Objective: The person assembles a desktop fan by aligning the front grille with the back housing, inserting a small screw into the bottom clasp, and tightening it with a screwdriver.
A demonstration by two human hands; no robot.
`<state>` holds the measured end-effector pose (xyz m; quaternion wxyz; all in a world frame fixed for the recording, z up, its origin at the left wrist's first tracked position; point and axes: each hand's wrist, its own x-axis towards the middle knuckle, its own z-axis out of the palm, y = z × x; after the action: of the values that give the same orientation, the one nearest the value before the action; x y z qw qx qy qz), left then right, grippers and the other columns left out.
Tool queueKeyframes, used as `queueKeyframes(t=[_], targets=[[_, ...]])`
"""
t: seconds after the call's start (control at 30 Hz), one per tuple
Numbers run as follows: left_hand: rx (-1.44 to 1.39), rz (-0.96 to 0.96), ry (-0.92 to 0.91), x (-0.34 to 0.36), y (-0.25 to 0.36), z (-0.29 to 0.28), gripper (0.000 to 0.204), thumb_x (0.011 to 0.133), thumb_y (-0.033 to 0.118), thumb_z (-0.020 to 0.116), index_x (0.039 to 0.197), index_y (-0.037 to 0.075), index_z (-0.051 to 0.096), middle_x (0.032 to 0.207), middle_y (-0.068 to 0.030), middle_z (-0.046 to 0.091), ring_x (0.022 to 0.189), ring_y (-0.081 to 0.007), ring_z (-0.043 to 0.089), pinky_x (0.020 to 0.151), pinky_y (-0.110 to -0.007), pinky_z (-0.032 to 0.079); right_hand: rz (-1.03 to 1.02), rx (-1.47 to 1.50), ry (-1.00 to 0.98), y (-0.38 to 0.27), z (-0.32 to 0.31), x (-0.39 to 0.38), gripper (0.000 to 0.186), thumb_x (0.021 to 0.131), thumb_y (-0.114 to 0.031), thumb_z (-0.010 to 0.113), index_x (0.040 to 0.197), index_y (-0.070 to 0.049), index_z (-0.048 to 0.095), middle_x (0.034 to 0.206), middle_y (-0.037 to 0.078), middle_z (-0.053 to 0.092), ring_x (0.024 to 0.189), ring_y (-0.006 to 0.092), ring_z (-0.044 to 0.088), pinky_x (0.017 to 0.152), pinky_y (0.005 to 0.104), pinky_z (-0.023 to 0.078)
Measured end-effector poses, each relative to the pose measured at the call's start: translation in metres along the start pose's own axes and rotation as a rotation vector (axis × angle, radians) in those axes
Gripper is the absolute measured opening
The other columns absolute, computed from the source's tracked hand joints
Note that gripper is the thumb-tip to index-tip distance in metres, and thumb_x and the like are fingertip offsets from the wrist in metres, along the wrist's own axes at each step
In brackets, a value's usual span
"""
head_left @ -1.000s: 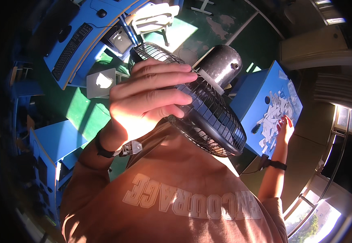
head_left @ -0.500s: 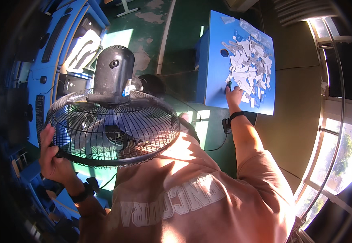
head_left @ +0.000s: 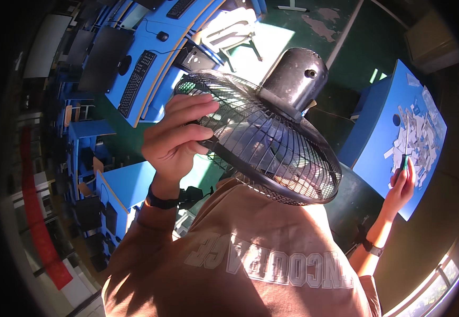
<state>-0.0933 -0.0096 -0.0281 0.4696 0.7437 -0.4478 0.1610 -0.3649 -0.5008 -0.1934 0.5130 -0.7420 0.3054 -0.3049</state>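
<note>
While left hand [head_left: 175, 138] grips fan [head_left: 271, 134] | right hand [head_left: 401, 186] holds dark tool [head_left: 404, 161], partly finger-hidden

Scraps [head_left: 419, 134] lie on a table [head_left: 377, 132] right of the fan [head_left: 277, 124] (keyboard [head_left: 137, 84] left).

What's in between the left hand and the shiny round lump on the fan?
The fan's black wire cage lies between the left hand and the shiny rounded lump, as the head view shows.
</note>
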Motion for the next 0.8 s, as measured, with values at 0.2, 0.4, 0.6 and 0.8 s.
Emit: queueKeyframes(t=[0.2, 0.4, 0.6, 0.8], targets=[[-0.062, 0.05, -0.002, 0.008, 0.003, 0.0, 0.028, 0.083, 0.024, 0.084, 0.098, 0.002, 0.077, 0.117, -0.0203, 0.08, 0.118, -0.0376, 0.075, 0.097, -0.046, 0.054, -0.612, 0.027, -0.432, -0.227, 0.051, -0.102, 0.047, 0.104, -0.042, 0.069, 0.118, 0.002, 0.077, 0.074, 0.008, 0.061, 0.059, 0.0197, 0.056, 0.057, 0.0334, 0.048], [-0.046, 0.018, -0.035, 0.008, 0.007, -0.008, 0.034, 0.066, 0.005, 0.086, 0.099, 0.001, 0.078, 0.12, -0.0193, 0.08, 0.119, -0.037, 0.075, 0.097, -0.045, 0.054, -0.567, -0.029, -0.649, -0.29, 0.104, -0.108, 0.039, 0.092, -0.026, 0.08, 0.122, -0.001, 0.08, 0.07, 0.002, 0.055, 0.057, 0.0169, 0.051, 0.053, 0.0329, 0.044], [-0.053, 0.036, -0.061, 0.009, 0.005, -0.011, 0.036, 0.067, 0.008, 0.091, 0.1, 0.005, 0.079, 0.122, -0.017, 0.08, 0.12, -0.0348, 0.075, 0.097, -0.043, 0.054, -0.569, -0.134, -0.684, -0.305, 0.117, -0.112, 0.04, 0.088, -0.019, 0.079, 0.123, 0.0, 0.08, 0.07, 0.003, 0.054, 0.057, 0.0174, 0.05, 0.054, 0.0329, 0.043], [-0.033, 0.057, -0.056, 0.009, 0.004, -0.01, 0.035, 0.068, 0.01, 0.091, 0.1, 0.005, 0.079, 0.121, -0.0167, 0.08, 0.119, -0.0352, 0.075, 0.097, -0.044, 0.055, -0.615, -0.175, -0.645, -0.308, 0.123, -0.112, 0.037, 0.088, -0.016, 0.075, 0.121, 0.001, 0.081, 0.068, 0.004, 0.057, 0.056, 0.0185, 0.054, 0.055, 0.0325, 0.045]])
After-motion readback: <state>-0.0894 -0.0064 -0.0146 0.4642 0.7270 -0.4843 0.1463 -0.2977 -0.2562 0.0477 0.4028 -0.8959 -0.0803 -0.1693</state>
